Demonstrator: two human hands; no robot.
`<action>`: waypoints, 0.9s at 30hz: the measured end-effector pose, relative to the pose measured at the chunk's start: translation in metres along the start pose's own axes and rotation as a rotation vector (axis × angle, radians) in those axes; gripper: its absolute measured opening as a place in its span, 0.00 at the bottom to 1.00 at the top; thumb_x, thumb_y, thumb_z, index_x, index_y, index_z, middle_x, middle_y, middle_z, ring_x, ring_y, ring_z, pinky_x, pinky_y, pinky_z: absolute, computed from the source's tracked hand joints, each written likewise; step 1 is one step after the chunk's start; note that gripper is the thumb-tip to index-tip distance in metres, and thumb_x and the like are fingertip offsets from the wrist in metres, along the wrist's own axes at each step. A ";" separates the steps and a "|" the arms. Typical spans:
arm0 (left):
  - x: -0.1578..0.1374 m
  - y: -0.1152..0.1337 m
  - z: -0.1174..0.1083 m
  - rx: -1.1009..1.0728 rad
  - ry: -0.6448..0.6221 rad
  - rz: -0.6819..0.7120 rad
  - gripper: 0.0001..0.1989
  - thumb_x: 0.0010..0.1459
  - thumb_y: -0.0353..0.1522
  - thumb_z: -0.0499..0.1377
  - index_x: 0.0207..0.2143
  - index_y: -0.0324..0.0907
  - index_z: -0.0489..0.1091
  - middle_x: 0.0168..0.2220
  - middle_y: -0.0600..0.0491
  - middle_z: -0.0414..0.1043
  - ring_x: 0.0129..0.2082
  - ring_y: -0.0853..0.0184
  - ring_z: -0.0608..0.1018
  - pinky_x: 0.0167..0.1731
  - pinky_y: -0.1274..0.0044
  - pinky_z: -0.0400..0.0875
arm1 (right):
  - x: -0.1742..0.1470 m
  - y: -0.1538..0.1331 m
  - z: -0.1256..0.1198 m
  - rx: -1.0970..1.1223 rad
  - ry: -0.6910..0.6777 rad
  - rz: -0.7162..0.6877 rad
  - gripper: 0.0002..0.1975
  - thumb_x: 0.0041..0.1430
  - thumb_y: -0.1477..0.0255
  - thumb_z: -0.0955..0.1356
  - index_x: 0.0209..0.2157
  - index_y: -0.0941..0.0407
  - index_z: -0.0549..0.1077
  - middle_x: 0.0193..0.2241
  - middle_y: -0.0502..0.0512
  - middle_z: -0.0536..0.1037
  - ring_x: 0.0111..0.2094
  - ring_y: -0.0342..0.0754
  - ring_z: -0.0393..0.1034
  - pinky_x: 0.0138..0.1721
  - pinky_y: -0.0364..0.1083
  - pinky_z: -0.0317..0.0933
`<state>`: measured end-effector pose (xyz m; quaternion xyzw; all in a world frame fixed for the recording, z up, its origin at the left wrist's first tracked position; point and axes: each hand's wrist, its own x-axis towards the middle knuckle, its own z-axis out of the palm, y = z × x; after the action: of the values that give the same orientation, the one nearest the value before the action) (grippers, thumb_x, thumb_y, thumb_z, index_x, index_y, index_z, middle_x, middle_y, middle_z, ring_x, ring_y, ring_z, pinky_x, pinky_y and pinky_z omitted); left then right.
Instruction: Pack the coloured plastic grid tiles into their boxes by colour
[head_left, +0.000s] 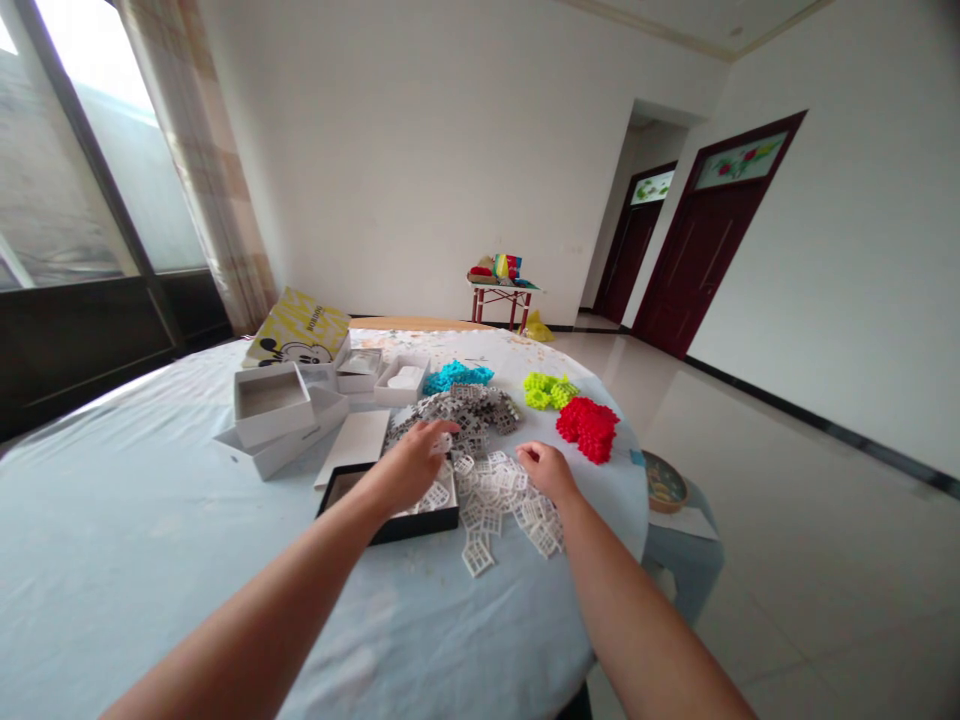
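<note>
My left hand (411, 468) is over the black-sided box (420, 527), its fingers closed on a white window-shaped plastic piece (444, 443). Similar white pieces lie inside that box. Loose white window pieces (491, 490) are heaped on the tablecloth between the box and my right hand (549, 470). The right hand rests at the heap's right edge with its fingers curled together; whatever they may hold is hidden. Just behind the white heap lies a pile of grey pieces (469, 412), partly covered by my left fingers.
Blue pieces (457, 376), lime green pieces (550, 391) and red pieces (587, 428) form separate piles. White open boxes (274, 405) and a yellow cartoon box (300, 330) stand at the left. Beyond the table's right edge, a stool (686, 550) carries a round basket (664, 483).
</note>
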<state>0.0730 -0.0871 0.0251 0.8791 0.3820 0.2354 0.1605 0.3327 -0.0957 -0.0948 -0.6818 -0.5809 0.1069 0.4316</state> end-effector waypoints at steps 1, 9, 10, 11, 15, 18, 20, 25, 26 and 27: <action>-0.004 -0.008 -0.009 -0.005 0.003 -0.012 0.23 0.51 0.25 0.48 0.50 0.42 0.64 0.43 0.47 0.70 0.41 0.64 0.73 0.44 0.72 0.66 | 0.000 0.000 0.000 0.000 0.001 0.001 0.11 0.52 0.69 0.63 0.31 0.57 0.76 0.31 0.55 0.79 0.33 0.48 0.73 0.38 0.44 0.64; -0.031 -0.056 -0.042 -0.247 -0.138 -0.164 0.24 0.48 0.43 0.56 0.48 0.44 0.70 0.47 0.50 0.74 0.43 0.58 0.76 0.45 0.70 0.68 | -0.002 -0.001 -0.001 -0.005 0.002 0.002 0.10 0.52 0.69 0.63 0.31 0.56 0.76 0.30 0.54 0.79 0.33 0.47 0.73 0.38 0.44 0.64; -0.031 -0.060 -0.043 -0.265 -0.104 -0.179 0.24 0.48 0.44 0.56 0.46 0.44 0.71 0.46 0.51 0.75 0.42 0.58 0.76 0.45 0.70 0.68 | -0.002 -0.001 -0.001 -0.008 0.002 -0.001 0.10 0.53 0.69 0.63 0.31 0.56 0.76 0.30 0.54 0.79 0.33 0.47 0.73 0.38 0.44 0.64; -0.031 -0.064 -0.045 -0.285 -0.050 -0.193 0.23 0.46 0.44 0.57 0.44 0.44 0.72 0.45 0.51 0.76 0.42 0.59 0.77 0.45 0.71 0.68 | -0.002 -0.001 -0.001 -0.013 0.000 -0.005 0.11 0.53 0.69 0.63 0.31 0.56 0.76 0.30 0.54 0.79 0.33 0.47 0.73 0.38 0.44 0.64; -0.031 -0.083 -0.050 -0.316 0.253 -0.275 0.21 0.45 0.46 0.57 0.37 0.43 0.74 0.39 0.51 0.78 0.41 0.60 0.77 0.43 0.75 0.69 | -0.004 -0.006 -0.001 -0.039 -0.023 -0.035 0.12 0.53 0.66 0.63 0.31 0.56 0.75 0.30 0.56 0.79 0.32 0.47 0.72 0.37 0.44 0.64; -0.039 -0.099 -0.048 -0.283 0.447 -0.393 0.21 0.49 0.47 0.53 0.37 0.41 0.73 0.37 0.50 0.78 0.40 0.60 0.77 0.41 0.75 0.69 | -0.005 -0.014 -0.003 -0.090 -0.045 -0.059 0.16 0.51 0.59 0.65 0.33 0.57 0.76 0.30 0.58 0.78 0.32 0.48 0.72 0.36 0.44 0.63; -0.047 -0.110 -0.043 -0.264 0.531 -0.465 0.20 0.50 0.46 0.52 0.34 0.41 0.72 0.35 0.49 0.78 0.39 0.59 0.77 0.40 0.74 0.70 | -0.006 -0.019 -0.004 -0.138 -0.072 -0.067 0.21 0.49 0.55 0.66 0.35 0.58 0.76 0.30 0.59 0.77 0.32 0.49 0.71 0.35 0.44 0.63; -0.063 -0.131 -0.021 -0.296 0.580 -0.524 0.19 0.50 0.46 0.51 0.32 0.40 0.71 0.33 0.48 0.77 0.34 0.60 0.78 0.36 0.75 0.71 | -0.006 -0.024 -0.005 -0.136 -0.189 -0.077 0.28 0.42 0.53 0.69 0.39 0.59 0.75 0.33 0.59 0.74 0.35 0.50 0.70 0.38 0.45 0.63; -0.064 -0.134 -0.017 -0.310 0.577 -0.524 0.20 0.50 0.46 0.51 0.33 0.40 0.70 0.33 0.48 0.77 0.34 0.61 0.79 0.35 0.75 0.72 | -0.006 -0.024 -0.005 -0.122 -0.204 -0.074 0.28 0.41 0.53 0.70 0.40 0.59 0.75 0.33 0.59 0.74 0.35 0.50 0.70 0.38 0.45 0.63; -0.065 -0.135 -0.014 -0.324 0.573 -0.522 0.20 0.50 0.46 0.51 0.33 0.40 0.70 0.33 0.48 0.77 0.33 0.62 0.79 0.34 0.76 0.72 | -0.005 -0.024 -0.004 -0.106 -0.217 -0.069 0.28 0.40 0.54 0.71 0.40 0.59 0.74 0.34 0.59 0.73 0.36 0.50 0.69 0.39 0.45 0.62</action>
<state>-0.0541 -0.0451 -0.0446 0.6150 0.5793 0.4790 0.2383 0.3171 -0.1034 -0.0774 -0.6678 -0.6521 0.1341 0.3330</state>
